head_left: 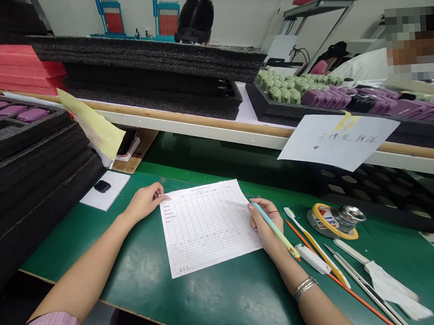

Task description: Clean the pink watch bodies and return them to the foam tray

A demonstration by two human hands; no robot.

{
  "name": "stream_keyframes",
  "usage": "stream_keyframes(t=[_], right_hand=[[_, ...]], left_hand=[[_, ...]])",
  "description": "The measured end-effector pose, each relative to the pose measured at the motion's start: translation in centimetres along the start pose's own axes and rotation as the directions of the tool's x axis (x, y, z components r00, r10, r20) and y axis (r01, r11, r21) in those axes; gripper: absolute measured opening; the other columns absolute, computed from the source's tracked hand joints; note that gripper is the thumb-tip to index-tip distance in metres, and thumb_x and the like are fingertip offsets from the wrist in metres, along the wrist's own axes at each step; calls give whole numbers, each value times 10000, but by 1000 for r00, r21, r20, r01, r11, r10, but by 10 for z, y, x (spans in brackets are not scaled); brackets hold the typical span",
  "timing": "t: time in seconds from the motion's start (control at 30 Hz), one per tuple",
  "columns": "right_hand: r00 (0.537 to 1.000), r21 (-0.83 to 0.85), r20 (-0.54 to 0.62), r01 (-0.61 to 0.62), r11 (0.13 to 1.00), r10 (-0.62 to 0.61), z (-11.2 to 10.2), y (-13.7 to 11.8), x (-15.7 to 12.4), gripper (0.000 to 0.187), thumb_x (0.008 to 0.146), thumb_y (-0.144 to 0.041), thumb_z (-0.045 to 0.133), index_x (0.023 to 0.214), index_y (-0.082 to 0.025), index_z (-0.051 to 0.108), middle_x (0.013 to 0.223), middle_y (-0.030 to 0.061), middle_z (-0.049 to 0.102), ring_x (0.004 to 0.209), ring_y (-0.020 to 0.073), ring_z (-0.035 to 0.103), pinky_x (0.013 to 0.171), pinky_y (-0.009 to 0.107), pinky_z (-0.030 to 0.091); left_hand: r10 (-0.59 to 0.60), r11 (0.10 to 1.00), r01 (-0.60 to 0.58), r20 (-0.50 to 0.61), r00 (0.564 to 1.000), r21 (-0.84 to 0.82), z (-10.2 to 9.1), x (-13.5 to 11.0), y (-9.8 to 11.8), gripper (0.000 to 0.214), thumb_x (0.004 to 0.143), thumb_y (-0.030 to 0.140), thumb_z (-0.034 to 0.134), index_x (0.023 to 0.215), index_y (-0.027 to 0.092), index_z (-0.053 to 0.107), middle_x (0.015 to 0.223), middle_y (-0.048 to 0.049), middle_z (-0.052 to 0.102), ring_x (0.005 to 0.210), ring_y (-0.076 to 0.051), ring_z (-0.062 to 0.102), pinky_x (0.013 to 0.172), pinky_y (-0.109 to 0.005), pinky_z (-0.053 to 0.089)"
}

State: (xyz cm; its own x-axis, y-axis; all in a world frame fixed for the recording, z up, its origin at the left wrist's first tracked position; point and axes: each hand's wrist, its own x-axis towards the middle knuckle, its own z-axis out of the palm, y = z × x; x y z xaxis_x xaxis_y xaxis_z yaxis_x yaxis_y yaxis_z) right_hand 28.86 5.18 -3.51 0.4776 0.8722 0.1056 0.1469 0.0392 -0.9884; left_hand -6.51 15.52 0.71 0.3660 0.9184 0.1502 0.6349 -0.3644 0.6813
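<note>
A printed form point(210, 231) with a table grid and some handwriting lies on the green table, slightly turned. At its top left corner, my left hand point(145, 201) pinches the sheet between thumb and fingers. My right hand point(267, 222) rests at the sheet's right edge, closed around a blue, green and yellow pen point(276, 230) that points back toward my wrist. Right of that hand lie a toothbrush point(318, 247), an orange stick point(344, 284), tweezers point(364, 286) and a white-wrapped tool point(394, 289).
A glass jar with a tape roll point(333, 220) stands at the right. White paper with a small black object point(103, 186) lies left. Black foam trays point(30, 179) are stacked at the left. A shelf edge point(200, 121) crosses behind, bearing green and purple parts point(323, 97). Other people sit beyond.
</note>
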Motion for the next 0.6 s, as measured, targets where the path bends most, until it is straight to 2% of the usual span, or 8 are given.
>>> stream_keyframes(t=[0.07, 0.17, 0.23, 0.33, 0.43, 0.6], right_hand=[[998, -23, -62, 32, 999, -33, -6, -1, 4, 306, 1015, -429, 577, 1126, -147, 624, 842, -13, 637, 540, 62, 529, 489, 198, 466], [993, -72, -103, 52, 996, -59, -12, 0, 10, 363, 1017, -476, 554, 1130, -145, 647, 943, 32, 686, 749, 135, 665, 690, 309, 575], [996, -105, -74, 48, 993, -55, -13, 2, 12, 364, 997, -473, 589, 1137, -145, 663, 1011, 56, 708, 882, 178, 698, 819, 386, 586], [999, -145, 3, 42, 989, -42, -9, 4, 11, 380, 974, -452, 631, 1221, -163, 653, 1100, 73, 722, 960, 204, 707, 910, 443, 565], [997, -173, 65, 44, 984, -33, -4, 5, 8, 402, 926, -418, 699, 1255, -193, 650, 1093, 70, 737, 939, 206, 711, 886, 423, 565], [994, -183, 110, 11, 983, 10, -4, 3, 8, 486, 869, -408, 758, 1289, -207, 620, 1046, 66, 739, 672, 141, 666, 635, 307, 560]], left_hand=[[-22, 998, 17, -91, 996, -63, -1, 0, 1, 212, 884, 449, 606, 839, 245, 570, 753, 19, 666, 682, -174, 615, 649, -274, 433], [-83, 985, 44, -239, 967, -165, -2, 1, 0, 207, 904, 446, 567, 867, 242, 554, 709, 20, 647, 684, -176, 612, 645, -274, 422], [-129, 968, 52, -310, 942, -245, -2, 2, -1, 241, 904, 478, 558, 868, 242, 527, 684, 19, 639, 658, -174, 607, 618, -271, 417], [-191, 929, 47, -368, 910, -366, -1, 3, -1, 304, 902, 540, 535, 862, 245, 478, 646, 27, 613, 577, -158, 579, 565, -262, 418], [-236, 891, 34, -397, 887, -452, 1, 3, 1, 330, 918, 551, 537, 867, 232, 473, 628, 47, 569, 528, -128, 543, 537, -250, 424], [-276, 850, 15, -422, 863, -526, 5, 0, 4, 300, 954, 469, 599, 890, 180, 554, 658, 57, 535, 523, -88, 485, 515, -227, 418]])
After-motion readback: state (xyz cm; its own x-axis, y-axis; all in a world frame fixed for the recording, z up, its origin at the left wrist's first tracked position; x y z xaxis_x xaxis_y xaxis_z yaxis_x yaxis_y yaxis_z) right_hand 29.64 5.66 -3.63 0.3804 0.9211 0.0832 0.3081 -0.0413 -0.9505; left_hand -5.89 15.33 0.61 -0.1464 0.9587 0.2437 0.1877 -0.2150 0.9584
